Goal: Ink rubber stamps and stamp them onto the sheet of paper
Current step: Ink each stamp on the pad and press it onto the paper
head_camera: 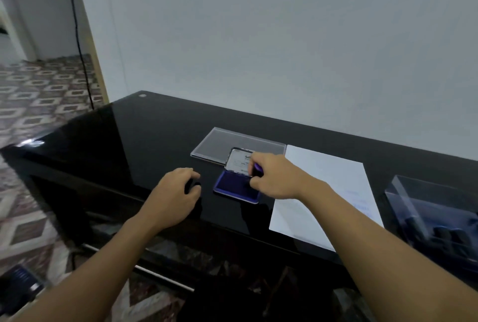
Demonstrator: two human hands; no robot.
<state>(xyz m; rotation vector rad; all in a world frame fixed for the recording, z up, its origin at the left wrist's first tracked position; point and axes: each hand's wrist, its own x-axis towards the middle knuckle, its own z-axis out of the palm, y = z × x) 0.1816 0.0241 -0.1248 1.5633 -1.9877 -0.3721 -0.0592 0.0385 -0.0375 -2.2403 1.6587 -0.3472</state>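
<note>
Ink pad (232,187) lay mid-frame beside the paper (323,179), so our right hand (274,179) gripped its stamp (258,169) there while our left hand (173,197) curled around another.

Home room; patterned floor tiles (38,104); glossy black desk (129,140)

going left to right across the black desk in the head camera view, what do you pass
left hand → ink pad with the right hand holding a stamp on it → sheet of paper → clear box of stamps
</note>
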